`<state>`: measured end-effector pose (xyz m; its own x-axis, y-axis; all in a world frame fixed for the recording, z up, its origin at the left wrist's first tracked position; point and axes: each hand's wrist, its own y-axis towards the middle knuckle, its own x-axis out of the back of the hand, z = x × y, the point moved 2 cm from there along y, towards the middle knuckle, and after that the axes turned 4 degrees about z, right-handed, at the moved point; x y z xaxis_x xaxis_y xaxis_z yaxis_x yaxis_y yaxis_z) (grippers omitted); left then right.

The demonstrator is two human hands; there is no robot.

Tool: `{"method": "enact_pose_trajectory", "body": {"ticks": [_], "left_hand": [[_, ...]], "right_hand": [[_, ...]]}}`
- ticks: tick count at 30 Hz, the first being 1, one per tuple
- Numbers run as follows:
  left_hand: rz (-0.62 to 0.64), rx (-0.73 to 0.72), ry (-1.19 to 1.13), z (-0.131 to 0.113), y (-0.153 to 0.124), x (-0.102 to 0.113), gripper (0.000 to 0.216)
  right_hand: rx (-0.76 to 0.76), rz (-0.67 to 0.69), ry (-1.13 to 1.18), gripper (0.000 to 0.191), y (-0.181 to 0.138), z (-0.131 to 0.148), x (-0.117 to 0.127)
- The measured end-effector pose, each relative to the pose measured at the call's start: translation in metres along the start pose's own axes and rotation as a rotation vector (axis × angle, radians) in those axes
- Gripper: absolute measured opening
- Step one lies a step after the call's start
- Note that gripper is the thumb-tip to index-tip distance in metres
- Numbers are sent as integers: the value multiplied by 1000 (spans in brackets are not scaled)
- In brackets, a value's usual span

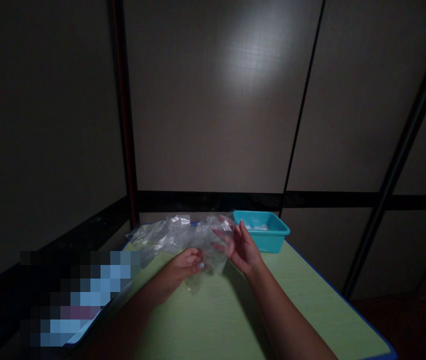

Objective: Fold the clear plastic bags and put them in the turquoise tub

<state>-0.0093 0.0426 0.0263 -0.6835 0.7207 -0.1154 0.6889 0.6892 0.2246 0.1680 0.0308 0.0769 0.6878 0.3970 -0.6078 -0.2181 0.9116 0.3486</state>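
While the left grip [185,265] pinches it, the bag [170,232] looks clear, crinkled.
Right grip [246,250] spread, fingers visible through it.

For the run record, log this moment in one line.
left hand: gripping clear plastic | right hand: spread open, partly seen through plastic | teal bin: on green table, beyond right hand

Basin [269,241] stands on table [310,295], right of bag [168,236].
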Motion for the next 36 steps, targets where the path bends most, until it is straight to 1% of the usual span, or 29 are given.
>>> {"method": "enact_pose_trajectory", "body": {"ticks": [4, 6, 8, 11, 13, 17, 20, 24, 28, 30, 33, 36], "left_hand": [[111, -7, -86, -6, -1, -11, 47], [164, 10, -80, -8, -2, -15, 49], [192, 41, -57, -8, -3, -17, 45], [175, 81, -60, -8, -6, -18, 35], [171, 105, -113, -8, -8, -17, 32], [192, 144, -240, -9, -12, -15, 38], [199, 182, -288, -8, -14, -13, 44], [184, 221, -310, -7, -16, -11, 40], [216, 238, -292, -5, -15, -14, 36], [184, 247, -257, -2, -14, -13, 33], [89, 282, -172, 4, -11, -8, 25], [-1, 291, -77, 9, -9, 0, 22]], "right_hand": [[-43, 100, 42, 29, -4, -4, -10], [-55, 113, 28, 29, -6, -5, -13], [-60, 109, 10, 32, -6, -4, -13], [-41, 68, -8, 37, -4, -3, -11], [-24, 35, -15, 40, -2, -2, -7], [7, -21, -23, 48, 3, -3, 4], [13, -90, -55, 55, 5, -4, 12], [15, -155, -75, 57, 7, -5, 17], [12, -223, -103, 57, 9, -6, 21], [11, -280, -134, 55, 9, -8, 24], [20, -383, -214, 53, 9, -9, 29], [1, -468, -341, 51, 8, -12, 33]]}}
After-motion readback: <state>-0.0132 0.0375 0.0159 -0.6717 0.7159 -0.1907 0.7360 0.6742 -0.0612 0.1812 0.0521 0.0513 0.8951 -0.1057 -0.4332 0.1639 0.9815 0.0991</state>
